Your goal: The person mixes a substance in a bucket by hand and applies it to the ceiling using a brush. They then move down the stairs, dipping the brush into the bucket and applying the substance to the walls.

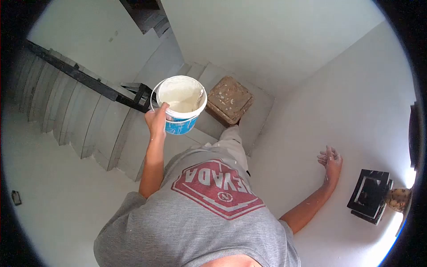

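My left hand (155, 121) grips the side of a plastic bucket (180, 125), with the thumb up at the rim. The bucket is white with a blue band, and its thin white handle stands up on the left. Inside, a creamy white material (182, 106) lies at the bottom and is smeared on the wall. Off to the right, my right hand (331, 162) is raised close to the pale wall (307, 120). Its fingers are spread, dusted with white, and nothing shows in them.
A brown, paint-spattered box or stool (230, 99) stands on the landing beyond my leg (231, 142). Stairs (75, 111) with a black railing (75, 73) run down the left side. A black wall lamp (368, 193) juts out at the right.
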A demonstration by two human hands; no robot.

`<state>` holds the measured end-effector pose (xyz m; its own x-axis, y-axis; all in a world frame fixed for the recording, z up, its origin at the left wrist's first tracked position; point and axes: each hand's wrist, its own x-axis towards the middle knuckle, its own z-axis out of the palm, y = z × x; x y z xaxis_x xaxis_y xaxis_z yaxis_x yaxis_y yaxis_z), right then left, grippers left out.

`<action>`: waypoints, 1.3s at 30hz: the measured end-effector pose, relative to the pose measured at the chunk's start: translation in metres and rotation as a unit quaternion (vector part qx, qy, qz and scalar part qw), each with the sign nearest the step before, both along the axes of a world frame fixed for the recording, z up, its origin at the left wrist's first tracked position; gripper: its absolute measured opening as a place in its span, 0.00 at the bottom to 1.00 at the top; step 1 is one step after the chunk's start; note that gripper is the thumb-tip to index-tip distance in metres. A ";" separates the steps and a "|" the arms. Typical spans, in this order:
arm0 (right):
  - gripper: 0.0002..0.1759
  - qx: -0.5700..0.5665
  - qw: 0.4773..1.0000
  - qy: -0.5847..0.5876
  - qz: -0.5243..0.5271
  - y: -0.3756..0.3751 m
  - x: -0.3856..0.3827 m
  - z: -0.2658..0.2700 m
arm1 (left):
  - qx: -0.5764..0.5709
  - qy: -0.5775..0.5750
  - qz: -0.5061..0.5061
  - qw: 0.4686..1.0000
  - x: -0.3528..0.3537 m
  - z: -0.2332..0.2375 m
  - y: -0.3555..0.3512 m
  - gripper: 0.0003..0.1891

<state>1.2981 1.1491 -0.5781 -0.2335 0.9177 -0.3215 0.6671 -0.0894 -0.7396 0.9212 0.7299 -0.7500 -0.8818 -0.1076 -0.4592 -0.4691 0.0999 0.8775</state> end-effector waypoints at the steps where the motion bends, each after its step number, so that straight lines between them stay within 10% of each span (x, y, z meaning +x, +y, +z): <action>1: 0.27 0.000 1.000 0.008 0.000 -0.003 0.000 -0.001 | -0.010 0.001 -0.012 1.000 -0.004 -0.005 -0.005 0.13; 39: 0.23 -0.073 0.990 0.056 -0.105 -0.003 -0.023 -0.042 | -0.124 0.048 -0.056 0.990 -0.082 -0.007 -0.015 0.14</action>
<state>1.2755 1.1464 -0.6205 -0.0835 0.8957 -0.4368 0.5372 -0.3287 -0.7768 0.8397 0.7151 -0.7570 -0.9331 -0.1055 -0.3439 -0.3580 0.3637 0.8600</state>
